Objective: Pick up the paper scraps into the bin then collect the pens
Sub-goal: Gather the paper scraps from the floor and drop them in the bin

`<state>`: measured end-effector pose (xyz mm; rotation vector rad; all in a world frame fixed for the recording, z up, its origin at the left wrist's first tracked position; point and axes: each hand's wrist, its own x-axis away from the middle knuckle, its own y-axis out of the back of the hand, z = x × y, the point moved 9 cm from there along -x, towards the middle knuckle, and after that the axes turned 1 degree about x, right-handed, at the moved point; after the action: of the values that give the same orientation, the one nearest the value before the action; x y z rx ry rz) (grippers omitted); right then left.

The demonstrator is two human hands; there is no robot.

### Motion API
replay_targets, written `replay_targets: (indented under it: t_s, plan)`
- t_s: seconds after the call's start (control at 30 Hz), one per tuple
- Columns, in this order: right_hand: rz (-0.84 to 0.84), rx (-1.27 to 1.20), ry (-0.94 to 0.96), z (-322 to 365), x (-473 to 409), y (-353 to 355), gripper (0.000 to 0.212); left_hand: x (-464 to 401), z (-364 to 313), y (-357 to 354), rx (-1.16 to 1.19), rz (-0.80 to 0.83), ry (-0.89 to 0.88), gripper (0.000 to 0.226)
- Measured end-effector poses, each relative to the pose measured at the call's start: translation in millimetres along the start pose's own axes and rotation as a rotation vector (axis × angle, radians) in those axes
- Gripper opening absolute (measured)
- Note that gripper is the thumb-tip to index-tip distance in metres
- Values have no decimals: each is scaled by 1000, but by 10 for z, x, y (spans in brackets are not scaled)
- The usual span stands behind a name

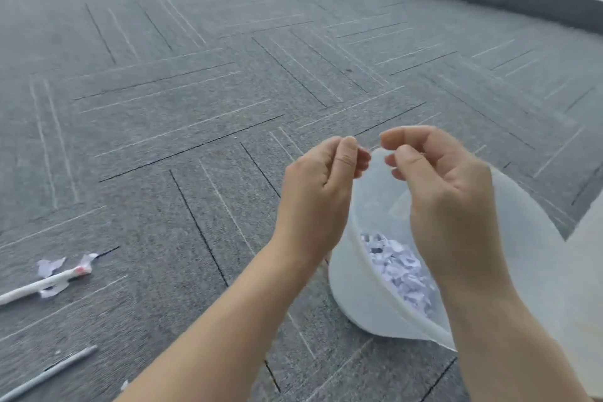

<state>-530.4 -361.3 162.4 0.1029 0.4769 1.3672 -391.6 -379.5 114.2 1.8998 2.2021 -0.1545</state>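
Torn white paper scraps [399, 266] fill the translucent white plastic bin [352, 284], under both hands so bits drop in. Left hand [321, 179] and right hand [437, 179] hover, fingertips pinched; contents indiscernible. More scraps [49, 266] flank a white pen [39, 285] on grey carpet [195, 108].

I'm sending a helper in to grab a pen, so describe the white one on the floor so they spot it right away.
Start at the translucent white bin of paper scraps on the grey carpet and look far to its left. The white pen lies there among a few torn paper pieces. Unlike the plain grey pen nearer the camera, it has a reddish mark near one end.
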Motion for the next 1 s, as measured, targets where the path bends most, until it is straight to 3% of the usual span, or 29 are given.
replay_targets:
  t_s: [0.1,0.2,0.3,0.43,0.57,0.63,0.73,1.0]
  plan:
    - [184,-167,47,163,236,-724,17,252,384,759,-158,-161,43,35]
    - [463,-176,-1,69,645,-1707,17,730,884,1599,-378,-298,164,33]
    - [758,-46,6,-91,1245,-2667,20,1379,1256,2373,-590,-391,293,29]
    - [1177,256,175,-310,2161,-3652,18,2482,1587,3355,-815,-595,545,15]
    - [1522,551,483,-412,2865,-4236,43,3577,1697,4116,-1155,-710,844,54]
    - [1585,674,602,-404,3018,-4459,51,4058,1800,4350,-1201,-712,1071,74]
    - [1556,717,670,-281,3093,-4882,52,4505,1899,4623,-1176,-791,1190,90]
    - [1388,730,596,-187,3209,-5926,60,4513,2132,5526,-1092,-916,1068,87]
